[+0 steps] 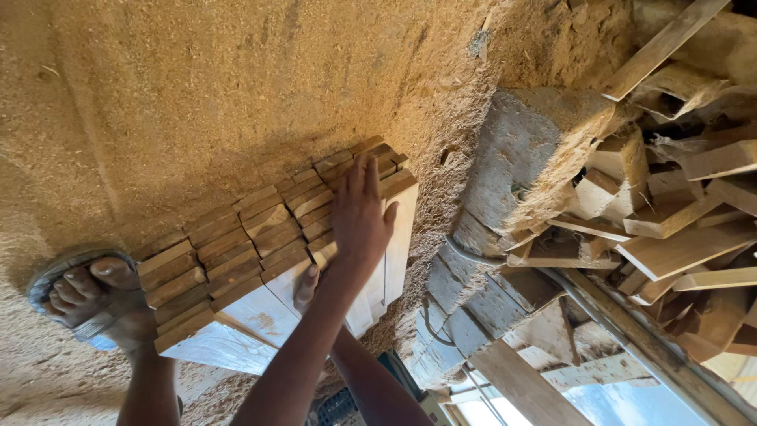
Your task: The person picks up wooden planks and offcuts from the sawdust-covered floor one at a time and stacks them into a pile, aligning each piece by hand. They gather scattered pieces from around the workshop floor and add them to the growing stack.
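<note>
A stack of short wooden planks (pixel 236 252) lies on its side on sawdust-covered ground, its cut ends facing me in rows. My left hand (pixel 359 209) rests flat on the ends at the stack's right side, fingers spread and pointing away, holding nothing. My right hand (pixel 306 288) reaches in beneath the left forearm and touches the pale broad face of the planks (pixel 264 312). Only a finger or two of it shows, and the rest is hidden by my left arm.
My foot in a grey sandal (pixel 87 296) stands by the stack's left end. Grey concrete blocks (pixel 536 154) sit just right of the stack. Beyond them is a heap of wood offcuts (pixel 678 213), with a long timber rail (pixel 631 331) running diagonally. Sawdust (pixel 197 87) covers the ground.
</note>
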